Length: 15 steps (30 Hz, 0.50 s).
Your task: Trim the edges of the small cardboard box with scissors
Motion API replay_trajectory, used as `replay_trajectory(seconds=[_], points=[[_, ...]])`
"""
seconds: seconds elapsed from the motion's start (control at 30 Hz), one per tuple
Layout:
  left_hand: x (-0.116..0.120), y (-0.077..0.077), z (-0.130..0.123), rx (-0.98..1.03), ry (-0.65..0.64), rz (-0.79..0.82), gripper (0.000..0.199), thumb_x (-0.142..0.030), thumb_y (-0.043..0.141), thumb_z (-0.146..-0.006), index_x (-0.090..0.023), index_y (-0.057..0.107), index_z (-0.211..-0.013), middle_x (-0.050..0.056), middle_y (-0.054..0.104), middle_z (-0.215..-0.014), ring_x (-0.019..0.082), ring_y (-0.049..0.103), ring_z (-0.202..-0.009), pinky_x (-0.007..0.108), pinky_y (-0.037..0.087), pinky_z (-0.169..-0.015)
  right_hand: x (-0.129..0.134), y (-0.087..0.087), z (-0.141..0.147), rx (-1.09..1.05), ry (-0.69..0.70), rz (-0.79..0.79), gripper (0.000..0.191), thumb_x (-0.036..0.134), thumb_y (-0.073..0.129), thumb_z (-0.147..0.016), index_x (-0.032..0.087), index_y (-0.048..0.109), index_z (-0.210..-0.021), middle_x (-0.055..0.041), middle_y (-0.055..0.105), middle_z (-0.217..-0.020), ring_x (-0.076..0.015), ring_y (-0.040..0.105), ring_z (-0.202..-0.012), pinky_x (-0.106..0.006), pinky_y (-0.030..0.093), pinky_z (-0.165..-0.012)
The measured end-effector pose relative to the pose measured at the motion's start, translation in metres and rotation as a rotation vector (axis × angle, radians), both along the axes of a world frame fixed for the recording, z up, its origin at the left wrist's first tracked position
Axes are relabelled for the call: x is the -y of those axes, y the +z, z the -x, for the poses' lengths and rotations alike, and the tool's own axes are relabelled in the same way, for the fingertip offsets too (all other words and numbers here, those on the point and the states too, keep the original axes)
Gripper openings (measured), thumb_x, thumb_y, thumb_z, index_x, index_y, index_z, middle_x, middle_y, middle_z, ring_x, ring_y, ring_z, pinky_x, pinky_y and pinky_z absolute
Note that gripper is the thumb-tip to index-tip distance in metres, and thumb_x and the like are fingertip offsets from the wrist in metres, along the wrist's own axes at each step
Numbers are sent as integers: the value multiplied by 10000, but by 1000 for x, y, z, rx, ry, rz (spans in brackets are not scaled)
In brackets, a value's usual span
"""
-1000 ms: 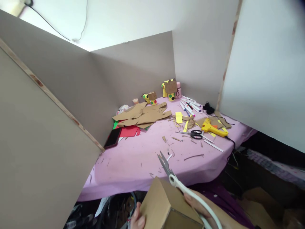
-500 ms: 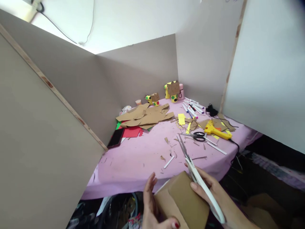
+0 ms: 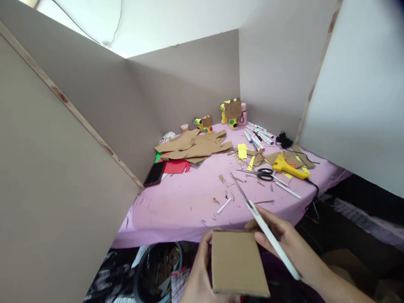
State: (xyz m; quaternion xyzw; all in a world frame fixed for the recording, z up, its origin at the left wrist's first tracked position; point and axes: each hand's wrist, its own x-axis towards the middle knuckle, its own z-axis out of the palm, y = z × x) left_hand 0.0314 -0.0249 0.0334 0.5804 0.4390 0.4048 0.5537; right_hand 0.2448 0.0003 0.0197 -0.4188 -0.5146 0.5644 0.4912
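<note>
A brown cardboard box is in front of me, just off the table's near edge, one flat square face turned up toward me. My left hand is wrapped around its left side and lower edge. White-handled scissors lie in my right hand, blades together and pointing up and left over the table. The fingertips of that hand also reach the box's upper right corner. The box's underside is hidden.
Cardboard sheets, red paper and a phone lie left on the pink-covered table. Black scissors, a yellow glue gun and markers are right. A bin stands below.
The box has turned so one square face shows instead of an edge between two faces. My left hand has closed around its side. The scissors have tilted, and the view has shifted slightly.
</note>
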Motion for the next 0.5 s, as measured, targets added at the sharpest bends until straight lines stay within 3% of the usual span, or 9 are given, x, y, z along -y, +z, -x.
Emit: replay_trajectory(seconds=[0.1,0.17,0.23,0.37,0.5], points=[[1,-5,13,-91,156,-194,812,-344,809,-554,-254,409,-1255,116,548,-1240,304,560,-1113,374,439,-945,10,-10,-30,254,37,-63,565,384,708,-782,294,549,-1316,-63,677,-1174,-251,630,-1014,-340,470,-925],[-1,-8,22,-219,271,-440,759,-254,798,-587,-283,438,-1254,108,514,-1269,317,501,-1197,403,379,-1027,21,-21,-49,460,34,-158,555,370,750,-731,328,602,-1264,-44,642,-1264,-297,579,-1148,-350,431,-998],[-4,-10,28,-351,346,-692,768,-165,788,-592,-301,443,-1264,99,505,-1258,312,470,-1228,422,334,-1073,32,-33,-63,577,39,-221,551,351,749,-725,360,603,-1256,-27,668,-1222,-295,585,-1157,-310,483,-949],[-11,-7,31,-500,322,-1109,843,-117,766,-591,-177,366,-1331,132,469,-1242,291,430,-1243,414,328,-1090,46,-56,-77,673,49,-345,586,304,689,-782,391,508,-1333,-8,685,-1130,-223,647,-1072,-220,541,-845],[-10,-4,31,-523,292,-1165,839,-119,757,-615,-146,332,-1338,130,450,-1232,278,383,-1284,402,298,-1116,48,-68,-82,817,53,-499,660,289,633,-836,409,347,-1418,8,670,-1139,-171,662,-1038,-183,529,-850]])
